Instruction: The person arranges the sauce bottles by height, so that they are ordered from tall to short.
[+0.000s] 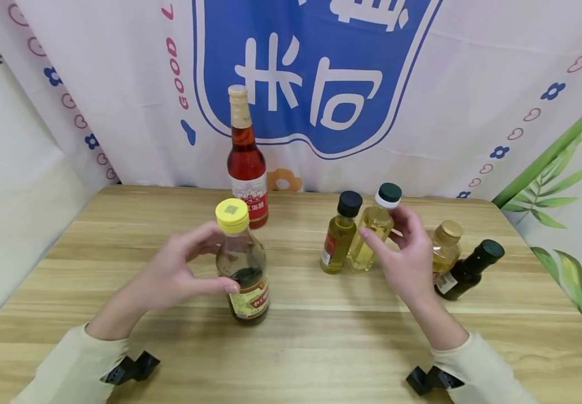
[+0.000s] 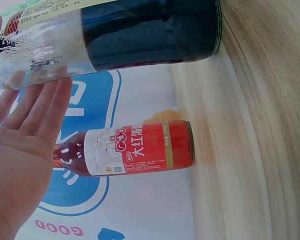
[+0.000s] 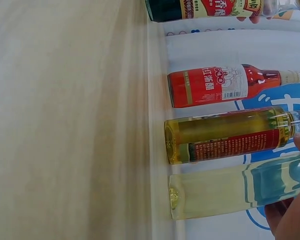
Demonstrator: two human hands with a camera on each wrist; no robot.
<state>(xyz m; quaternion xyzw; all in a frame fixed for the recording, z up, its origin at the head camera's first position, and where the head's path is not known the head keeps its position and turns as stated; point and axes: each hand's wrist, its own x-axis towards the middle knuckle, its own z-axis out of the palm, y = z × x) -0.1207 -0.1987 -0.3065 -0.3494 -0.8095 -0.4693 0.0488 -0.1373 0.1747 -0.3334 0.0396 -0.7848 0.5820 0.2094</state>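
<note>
My left hand (image 1: 172, 272) holds a glass bottle of dark vinegar (image 1: 248, 300) with a yellow cap, thumb on the near side and fingers round the far side. The bottle is upright and partly full; in the left wrist view its base is near the tabletop. My right hand (image 1: 408, 255) grips a clear bottle of pale yellow oil (image 1: 363, 247) with a green and white cap, between thumb and fingers. Just left of it stands a small black-capped bottle of darker oil (image 1: 338, 241). In the right wrist view the pale bottle (image 3: 215, 187) lies beside the darker one (image 3: 225, 135).
A tall bottle of red vinegar (image 1: 247, 168) stands behind the yellow-capped bottle. Right of my right hand are a squat gold-capped bottle (image 1: 444, 247), partly hidden, and a dark green-capped bottle (image 1: 464, 275). A printed cloth (image 1: 144, 140) hangs behind the wooden table (image 1: 311, 348).
</note>
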